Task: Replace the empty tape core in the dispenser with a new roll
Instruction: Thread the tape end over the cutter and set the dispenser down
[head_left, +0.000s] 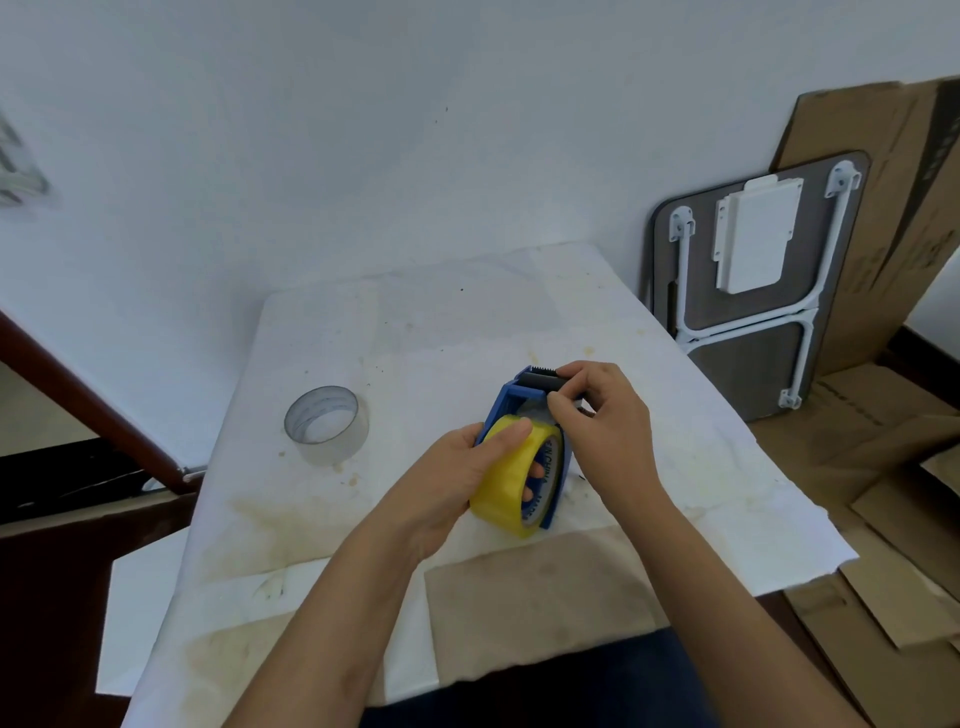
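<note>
A blue tape dispenser (506, 401) is held just above the white table (415, 332), with a yellowish new tape roll (511, 480) seated in it. My left hand (457, 473) grips the roll and the dispenser's near side, thumb lying over the roll's top. My right hand (605, 421) pinches at the dispenser's far end, beside the black roller and toothed cutter (540, 376); what its fingertips hold is hidden. The empty tape core (326, 423), a pale see-through ring, stands on the table to the left, apart from both hands.
A folded table with white legs (753, 280) leans on the wall at the right, flat cardboard (883, 218) behind and beneath it. A dark wooden rail (104, 405) runs along the left. A brown stained patch (524, 597) marks the table's near edge.
</note>
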